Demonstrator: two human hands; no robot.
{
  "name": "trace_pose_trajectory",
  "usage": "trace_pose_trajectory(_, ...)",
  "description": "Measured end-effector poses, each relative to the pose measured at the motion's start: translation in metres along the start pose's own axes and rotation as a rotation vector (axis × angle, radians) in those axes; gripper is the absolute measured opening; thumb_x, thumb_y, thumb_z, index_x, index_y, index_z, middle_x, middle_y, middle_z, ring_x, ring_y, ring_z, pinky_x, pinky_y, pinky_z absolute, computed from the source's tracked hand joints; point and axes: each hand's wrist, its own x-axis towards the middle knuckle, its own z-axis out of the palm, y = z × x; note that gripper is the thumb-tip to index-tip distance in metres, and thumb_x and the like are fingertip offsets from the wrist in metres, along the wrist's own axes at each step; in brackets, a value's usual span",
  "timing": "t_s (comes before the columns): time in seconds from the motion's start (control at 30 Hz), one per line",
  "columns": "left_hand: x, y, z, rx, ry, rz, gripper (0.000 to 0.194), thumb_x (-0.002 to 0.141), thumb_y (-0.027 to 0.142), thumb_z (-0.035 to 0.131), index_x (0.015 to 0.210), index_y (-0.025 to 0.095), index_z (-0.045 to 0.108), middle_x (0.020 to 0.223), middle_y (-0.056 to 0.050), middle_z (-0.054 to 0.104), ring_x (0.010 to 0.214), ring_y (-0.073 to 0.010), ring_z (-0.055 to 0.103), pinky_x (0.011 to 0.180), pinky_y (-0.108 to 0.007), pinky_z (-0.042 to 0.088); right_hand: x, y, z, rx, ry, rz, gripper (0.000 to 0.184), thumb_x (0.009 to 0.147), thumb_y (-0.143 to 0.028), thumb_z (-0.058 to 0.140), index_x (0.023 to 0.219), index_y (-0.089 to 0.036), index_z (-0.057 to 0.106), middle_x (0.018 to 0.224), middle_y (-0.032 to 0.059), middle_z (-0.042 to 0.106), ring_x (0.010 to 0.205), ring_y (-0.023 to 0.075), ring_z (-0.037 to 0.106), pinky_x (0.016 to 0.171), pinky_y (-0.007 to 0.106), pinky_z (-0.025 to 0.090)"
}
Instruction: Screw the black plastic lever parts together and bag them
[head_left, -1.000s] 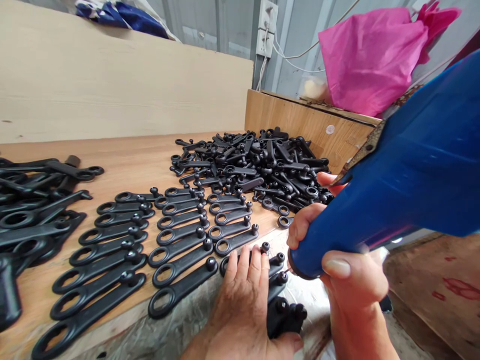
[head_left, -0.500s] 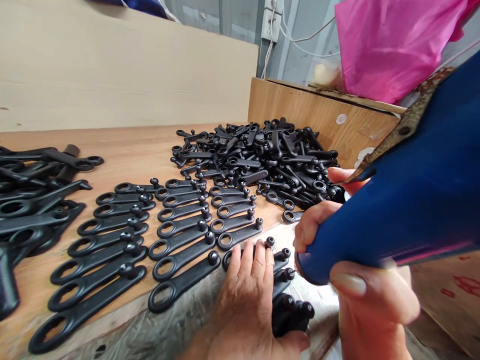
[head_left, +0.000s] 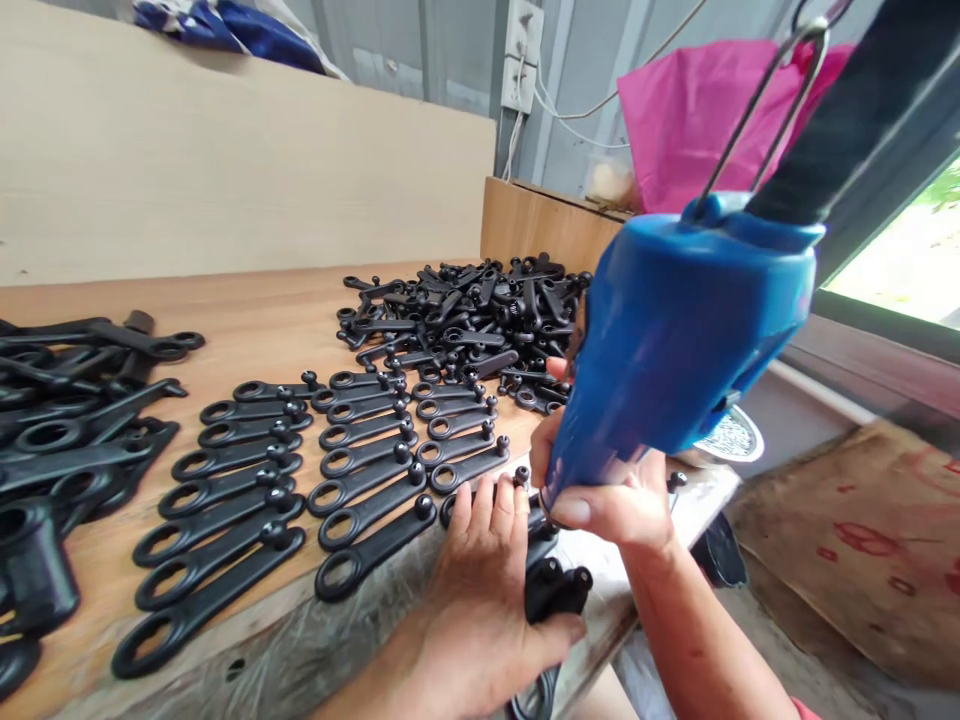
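- A light-brown wooden tabletop carries a big heap of black plastic crank-shaped levers; I take my bearings from that heap.
- Behind it and to its left stands a cream board; beyond rises a grey metal wall with white electrical sockets.
- To the heap's right, past a wooden side panel, there's a bright pink bag and, farther right, a bright window.
- Nearer me than the heap lie neat rows of black ring-ended levers with round knobs; well left of it is a second black pile.
- In front of the heap, the left hand lies flat, fingers extended, over more black knobbed levers at the table's near edge.
- The right hand is wrapped around a blue plastic handheld tool, front-right of the heap, lower end beside those levers; I can't tell whether it touches.
- Compared with half a second ago, the tool stands steeper, its metal hanging loop and the window now showing; the left hand remains put.
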Motion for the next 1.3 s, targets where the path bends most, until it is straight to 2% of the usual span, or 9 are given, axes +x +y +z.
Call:
trace_pose_trajectory(0.17, -0.002, 0.002, -0.002, -0.099, -0.155, -0.074, 0.105, 0.074, 0.074, 0.04, 0.144, -0.001, 0.019, 0.151, -0.024, 0.009, 0.139, -0.0383, 0.005, 0.112, -0.056, 0.009, -0.01, -0.028, -0.002, 0.197, 0.239, -0.147, 0.028, 0.061, -0.037, 0.075, 0.08, -0.021, 0.063, 0.063, -0.0019, 0.06, 0.052, 0.0146, 0.054, 0.046, 0.027, 0.045)
trace_pose_trajectory(0.23, -0.002, 0.003, -0.002, -0.105, -0.159, -0.073, 0.104, 0.075, 0.074, 0.039, 0.144, -0.001, 0.019, 0.151, -0.024, 0.008, 0.139, -0.0375, 0.003, 0.112, -0.056, 0.008, -0.016, -0.038, 0.0, 0.241, 0.228, -0.172, 0.037, 0.061, -0.036, 0.076, 0.093, -0.024, 0.063, 0.063, -0.0023, 0.06, 0.053, 0.0151, 0.055, 0.047, 0.027, 0.046)
trace_pose_trajectory(0.3, -0.002, 0.004, -0.004, -0.1, -0.154, -0.071, 0.102, 0.076, 0.073, 0.039, 0.143, -0.001, 0.02, 0.15, -0.024, 0.009, 0.139, -0.0375, 0.003, 0.112, -0.056, 0.008, -0.021, -0.041, 0.004, 0.25, 0.187, -0.106, 0.048, 0.058, -0.036, 0.079, 0.102, -0.024, 0.063, 0.064, -0.0015, 0.06, 0.053, 0.0161, 0.055, 0.041, 0.025, 0.045)
trace_pose_trajectory(0.4, -0.003, 0.005, -0.007, -0.102, -0.15, -0.067, 0.101, 0.076, 0.072, 0.04, 0.143, -0.001, 0.02, 0.15, -0.025, 0.01, 0.139, -0.038, 0.003, 0.112, -0.056, 0.008, -0.024, -0.035, 0.01, 0.261, 0.176, -0.005, 0.059, 0.056, -0.038, 0.079, 0.11, -0.021, 0.061, 0.064, -0.0002, 0.059, 0.052, 0.0177, 0.055, 0.036, 0.026, 0.044)
trace_pose_trajectory(0.63, -0.002, 0.002, -0.006, -0.151, -0.159, -0.061, 0.105, 0.075, 0.072, 0.045, 0.144, -0.002, 0.014, 0.151, -0.025, 0.004, 0.139, -0.0373, -0.003, 0.113, -0.053, 0.001, -0.028, -0.024, 0.008, 0.259, 0.17, 0.006, 0.084, 0.057, -0.038, 0.079, 0.132, -0.025, 0.044, 0.065, -0.0005, 0.059, 0.053, 0.0186, 0.054, 0.039, 0.028, 0.047)
trace_pose_trajectory(0.77, -0.002, 0.003, -0.009, -0.159, -0.205, -0.07, 0.105, 0.076, 0.071, 0.043, 0.144, -0.002, 0.011, 0.151, -0.025, 0.002, 0.139, -0.0364, -0.006, 0.113, -0.052, -0.001, -0.03, -0.025, 0.005, 0.238, 0.152, -0.011, 0.085, 0.058, -0.04, 0.079, 0.133, -0.03, 0.04, 0.067, -0.0006, 0.059, 0.055, 0.019, 0.055, 0.039, 0.028, 0.047)
trace_pose_trajectory(0.93, -0.002, 0.003, -0.009, -0.153, -0.19, -0.065, 0.105, 0.076, 0.072, 0.043, 0.144, -0.002, 0.013, 0.151, -0.025, 0.003, 0.139, -0.0364, -0.005, 0.113, -0.052, -0.001, -0.029, -0.023, 0.004, 0.249, 0.141, -0.017, 0.08, 0.06, -0.039, 0.078, 0.131, -0.032, 0.042, 0.068, -0.0014, 0.06, 0.056, 0.018, 0.055, 0.042, 0.028, 0.048)
trace_pose_trajectory(1.13, -0.002, 0.002, -0.006, -0.15, -0.19, -0.061, 0.104, 0.076, 0.071, 0.044, 0.144, -0.002, 0.012, 0.151, -0.025, 0.002, 0.139, -0.0366, -0.005, 0.113, -0.053, 0.0, -0.03, -0.023, 0.006, 0.237, 0.154, -0.01, 0.085, 0.058, -0.039, 0.079, 0.132, -0.03, 0.04, 0.067, -0.0012, 0.059, 0.055, 0.0187, 0.056, 0.04, 0.027, 0.048)
trace_pose_trajectory(1.3, -0.001, 0.002, -0.006, -0.164, -0.179, -0.061, 0.105, 0.076, 0.071, 0.044, 0.144, -0.002, 0.013, 0.15, -0.025, 0.002, 0.139, -0.0367, -0.006, 0.113, -0.052, -0.002, -0.03, -0.027, 0.013, 0.21, 0.233, 0.056, 0.088, 0.052, -0.041, 0.084, 0.13, -0.023, 0.045, 0.065, -0.0014, 0.058, 0.053, 0.0177, 0.054, 0.041, 0.029, 0.046)
